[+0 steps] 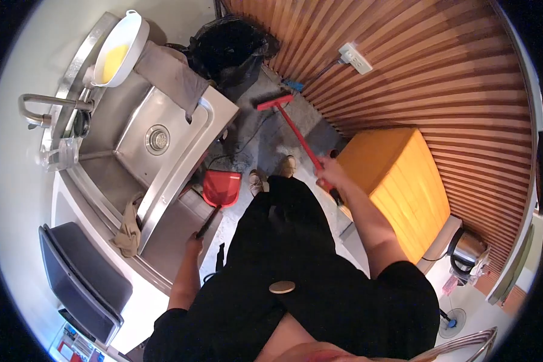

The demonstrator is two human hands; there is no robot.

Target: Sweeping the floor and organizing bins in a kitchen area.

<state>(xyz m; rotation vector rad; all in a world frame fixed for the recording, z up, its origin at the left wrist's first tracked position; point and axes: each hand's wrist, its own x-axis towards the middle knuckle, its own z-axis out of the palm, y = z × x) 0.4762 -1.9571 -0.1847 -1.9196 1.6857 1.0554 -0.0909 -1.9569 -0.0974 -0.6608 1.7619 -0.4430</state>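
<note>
My left hand (194, 245) grips the black handle of a red dustpan (221, 188), whose pan hangs low over the floor beside the sink cabinet. My right hand (331, 173) is closed around the red handle of a broom (276, 103). The broom's red head, with dark bristles, lies ahead of my feet near the black-lined bin. My shoes show on the floor between the two tools. A dark cord (249, 141) runs along the floor between the dustpan and the broom head.
A steel sink (163, 199) with cloths and a white basin (140, 36) is at left. Beyond it stands a bin with a black bag (258, 68). At right are a yellow-orange box-like unit (409, 194), a slatted wall with a power outlet (355, 59), and a kettle (470, 249).
</note>
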